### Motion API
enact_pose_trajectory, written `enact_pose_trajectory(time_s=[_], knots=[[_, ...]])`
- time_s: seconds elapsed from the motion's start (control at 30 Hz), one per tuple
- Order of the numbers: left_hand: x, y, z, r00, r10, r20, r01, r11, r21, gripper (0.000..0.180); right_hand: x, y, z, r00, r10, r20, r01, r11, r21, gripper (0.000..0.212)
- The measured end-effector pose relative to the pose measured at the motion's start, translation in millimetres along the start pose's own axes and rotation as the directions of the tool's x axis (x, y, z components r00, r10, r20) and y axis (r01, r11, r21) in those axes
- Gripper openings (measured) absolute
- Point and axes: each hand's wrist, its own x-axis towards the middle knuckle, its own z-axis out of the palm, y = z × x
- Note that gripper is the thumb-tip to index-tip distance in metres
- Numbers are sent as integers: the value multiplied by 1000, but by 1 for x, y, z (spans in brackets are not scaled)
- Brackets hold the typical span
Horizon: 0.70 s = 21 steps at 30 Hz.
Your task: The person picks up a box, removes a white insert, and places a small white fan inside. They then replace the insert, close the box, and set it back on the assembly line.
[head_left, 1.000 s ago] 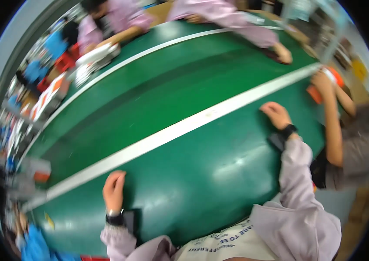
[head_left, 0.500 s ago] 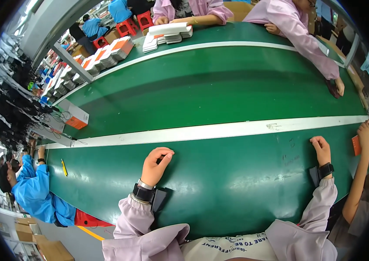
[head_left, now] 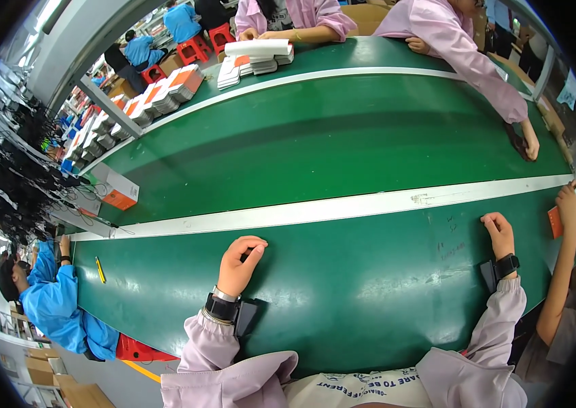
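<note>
My left hand (head_left: pixel 239 266) rests on the green work table (head_left: pixel 342 285), its fingers curled in and the thumb close beside the index finger. Nothing shows in it. Farther right, my right hand (head_left: pixel 499 234) also lies on the green surface with bent, closed fingers and no object in sight. Each wrist wears a black band with a dark block: the left band (head_left: pixel 222 306) sits below a metal bracelet, the right band (head_left: pixel 506 266) just above the sleeve cuff. The palm sides of both hands are partly hidden.
A white strip (head_left: pixel 315 209) crosses beyond my hands. At left lie a yellow cutter (head_left: pixel 100 270) and, past the strip, a white-and-orange box (head_left: pixel 122 190). Stacked boxes (head_left: pixel 165 95) line the far left edge. Co-workers sit at the far side and both ends; one's arm (head_left: pixel 485 75) reaches across the far right.
The whole view has tilted and shifted slightly. My hands keep their pose on the table. The far-right co-worker's hand with a dark item sits a little lower in the picture.
</note>
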Motion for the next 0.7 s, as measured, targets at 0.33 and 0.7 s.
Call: enact_pose_trajectory(time_s=[0.33,0.7], knots=[[0,2,-1,1000,0,8,0,1000,21,8,-1,-2,1,1000,2,-2,-2,1000,-11,13],[1,0,0,999,41,-27,-40,999,30,8,1,1,1,1000,-8,19,8,1000,-15,13]])
